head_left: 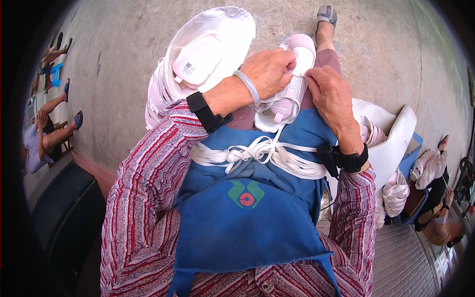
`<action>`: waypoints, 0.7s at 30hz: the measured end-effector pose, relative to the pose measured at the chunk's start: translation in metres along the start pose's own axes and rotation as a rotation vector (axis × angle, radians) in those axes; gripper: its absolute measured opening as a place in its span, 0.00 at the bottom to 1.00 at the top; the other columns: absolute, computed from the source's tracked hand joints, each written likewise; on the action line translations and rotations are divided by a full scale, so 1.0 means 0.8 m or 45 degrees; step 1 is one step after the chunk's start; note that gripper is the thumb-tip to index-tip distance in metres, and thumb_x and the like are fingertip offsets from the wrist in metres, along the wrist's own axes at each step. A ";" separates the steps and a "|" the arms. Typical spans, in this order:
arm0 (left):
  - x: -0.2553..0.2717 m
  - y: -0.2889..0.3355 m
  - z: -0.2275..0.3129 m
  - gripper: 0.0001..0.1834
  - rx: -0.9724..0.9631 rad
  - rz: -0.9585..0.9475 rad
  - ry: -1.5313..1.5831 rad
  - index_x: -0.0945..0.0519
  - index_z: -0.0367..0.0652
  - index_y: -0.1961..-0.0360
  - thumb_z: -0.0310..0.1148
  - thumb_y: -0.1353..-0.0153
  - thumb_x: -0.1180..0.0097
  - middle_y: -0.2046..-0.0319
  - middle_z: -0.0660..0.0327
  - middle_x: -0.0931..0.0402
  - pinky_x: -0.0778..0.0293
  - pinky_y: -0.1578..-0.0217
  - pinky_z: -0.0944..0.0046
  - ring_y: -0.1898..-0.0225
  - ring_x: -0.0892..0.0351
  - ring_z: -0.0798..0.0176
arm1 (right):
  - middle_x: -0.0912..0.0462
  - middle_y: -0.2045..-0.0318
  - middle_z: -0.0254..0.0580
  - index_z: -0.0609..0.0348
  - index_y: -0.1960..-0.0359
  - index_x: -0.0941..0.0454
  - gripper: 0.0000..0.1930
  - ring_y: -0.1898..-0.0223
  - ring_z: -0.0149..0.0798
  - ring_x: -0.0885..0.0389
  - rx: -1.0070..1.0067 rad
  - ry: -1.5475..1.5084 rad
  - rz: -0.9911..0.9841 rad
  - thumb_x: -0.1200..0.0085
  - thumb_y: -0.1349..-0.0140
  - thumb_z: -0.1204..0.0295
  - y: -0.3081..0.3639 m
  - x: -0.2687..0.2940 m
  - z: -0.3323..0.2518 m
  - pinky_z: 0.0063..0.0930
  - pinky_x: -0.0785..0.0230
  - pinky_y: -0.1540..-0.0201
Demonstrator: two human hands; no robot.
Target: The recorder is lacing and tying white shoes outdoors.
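A white and pale pink sneaker point(301, 49) rests on my lap, its toe pointing away from me. My left hand point(267, 73) is closed in a pinch over the shoe's left side. Across from it, my right hand point(332, 94) pinches at the right side. A white shoelace point(299, 74) runs between the fingertips of both hands, across the front of the shoe. Nearer my body, a thick bundle of white laces point(255, 154) is tied across the blue apron point(237, 227).
At the left, a white container point(239, 30) holds sneakers and a pale insole-like piece. Another white container point(404, 126) with shoes stands on my right, beside a blue box point(413, 151) and bundled shoes point(396, 193). People sit at the far left and lower right.
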State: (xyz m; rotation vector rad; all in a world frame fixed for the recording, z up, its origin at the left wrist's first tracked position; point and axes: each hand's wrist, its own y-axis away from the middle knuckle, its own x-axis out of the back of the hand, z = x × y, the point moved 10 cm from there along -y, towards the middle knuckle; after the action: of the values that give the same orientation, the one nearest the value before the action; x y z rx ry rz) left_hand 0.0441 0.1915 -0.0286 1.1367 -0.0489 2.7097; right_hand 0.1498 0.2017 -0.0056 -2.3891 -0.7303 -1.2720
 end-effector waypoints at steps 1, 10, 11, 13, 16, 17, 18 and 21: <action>-0.001 -0.001 0.002 0.06 -0.020 0.002 -0.005 0.25 0.40 0.70 0.29 0.49 0.43 0.74 0.56 0.26 0.28 0.68 0.61 0.71 0.24 0.56 | 0.25 0.75 0.44 0.58 0.70 0.23 0.05 0.68 0.48 0.24 -0.002 0.002 0.000 0.46 0.47 0.72 0.000 -0.001 0.001 0.38 0.32 0.65; 0.000 -0.004 0.016 0.06 -0.164 0.030 -0.124 0.26 0.41 0.68 0.30 0.48 0.44 0.71 0.56 0.26 0.28 0.68 0.58 0.69 0.24 0.52 | 0.26 0.75 0.43 0.57 0.70 0.23 0.05 0.68 0.47 0.24 0.011 0.048 0.030 0.47 0.47 0.71 0.000 -0.003 0.001 0.38 0.34 0.65; 0.000 -0.004 0.018 0.06 -0.180 0.030 -0.133 0.26 0.42 0.68 0.30 0.47 0.45 0.70 0.56 0.27 0.28 0.68 0.58 0.69 0.24 0.52 | 0.26 0.75 0.43 0.57 0.70 0.23 0.05 0.68 0.47 0.24 0.004 0.040 0.018 0.47 0.47 0.71 0.000 -0.004 0.002 0.38 0.34 0.65; -0.002 -0.004 0.019 0.06 -0.211 0.025 -0.159 0.26 0.41 0.68 0.30 0.47 0.45 0.70 0.57 0.27 0.27 0.68 0.58 0.69 0.24 0.52 | 0.25 0.75 0.42 0.57 0.70 0.23 0.05 0.68 0.47 0.24 -0.006 0.033 0.006 0.47 0.47 0.71 -0.001 -0.003 0.002 0.38 0.34 0.65; -0.003 -0.002 0.025 0.07 -0.263 0.023 -0.232 0.26 0.41 0.67 0.31 0.46 0.45 0.70 0.58 0.27 0.26 0.70 0.58 0.69 0.24 0.52 | 0.25 0.74 0.42 0.57 0.70 0.22 0.05 0.68 0.46 0.24 0.003 0.055 -0.009 0.46 0.47 0.71 -0.001 -0.005 0.000 0.37 0.34 0.65; -0.004 -0.001 0.027 0.07 -0.284 0.026 -0.279 0.26 0.42 0.67 0.31 0.46 0.45 0.70 0.59 0.27 0.26 0.71 0.59 0.70 0.23 0.52 | 0.25 0.74 0.42 0.57 0.70 0.22 0.05 0.68 0.46 0.24 -0.009 0.068 0.002 0.46 0.47 0.71 0.001 -0.005 0.002 0.37 0.34 0.65; -0.004 0.000 0.026 0.07 -0.282 0.026 -0.279 0.26 0.42 0.67 0.31 0.46 0.45 0.70 0.59 0.27 0.26 0.71 0.59 0.70 0.23 0.52 | 0.25 0.74 0.42 0.57 0.71 0.22 0.05 0.68 0.45 0.24 -0.020 0.080 0.012 0.46 0.47 0.71 0.001 -0.005 0.004 0.37 0.34 0.65; -0.007 0.001 0.025 0.07 -0.285 0.012 -0.312 0.26 0.42 0.66 0.32 0.45 0.46 0.70 0.59 0.27 0.26 0.73 0.59 0.71 0.23 0.53 | 0.25 0.75 0.41 0.57 0.71 0.22 0.05 0.67 0.45 0.24 -0.017 0.082 0.008 0.46 0.47 0.71 0.000 -0.007 0.002 0.37 0.35 0.65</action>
State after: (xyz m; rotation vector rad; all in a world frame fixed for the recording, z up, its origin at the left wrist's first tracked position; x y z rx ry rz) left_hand 0.0621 0.1871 -0.0186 1.3896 -0.3845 2.4791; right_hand 0.1487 0.2008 -0.0111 -2.3470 -0.6968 -1.3484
